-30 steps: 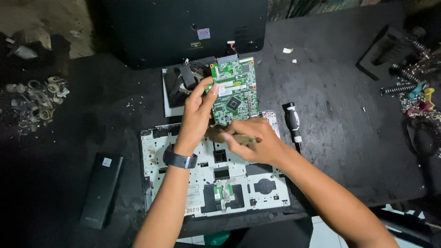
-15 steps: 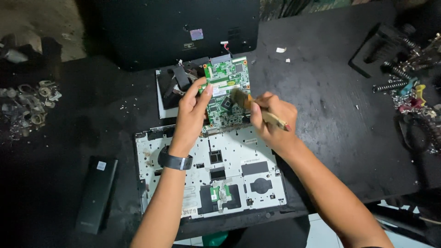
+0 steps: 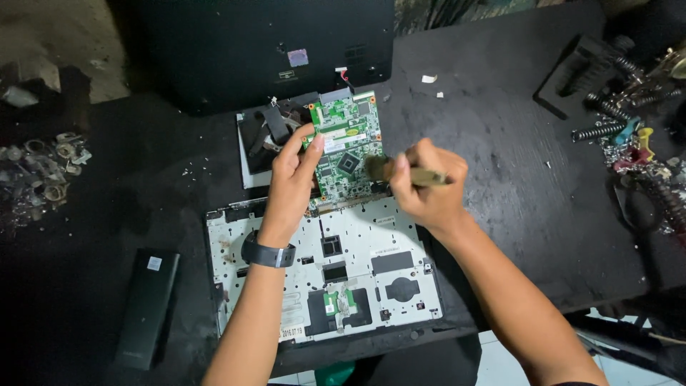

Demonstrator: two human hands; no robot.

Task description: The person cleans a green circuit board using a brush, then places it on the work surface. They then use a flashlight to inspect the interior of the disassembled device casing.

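The green circuit board [image 3: 346,149] is held tilted up off the desk [image 3: 500,143] by the left hand [image 3: 289,182], whose fingers [image 3: 309,149] are clamped on the board's left edge. Its long axis runs away from the person, the near end resting at the back rim of the white laptop base [image 3: 325,268]. The right hand [image 3: 427,191] is closed around a small brush [image 3: 400,172], whose handle lies roughly crosswise to the board; its bristle end is pointed left and is met with the board's right edge, just beside the dark square chip. The right hand is thus placed to the board's right, the left hand to its left, both at about the same height. Beneath, a dark, dusty desk is seen, with a black battery bar [image 3: 145,304] at the left, springs and small tools [image 3: 622,136] at the right, and a black lid [image 3: 257,50] behind.
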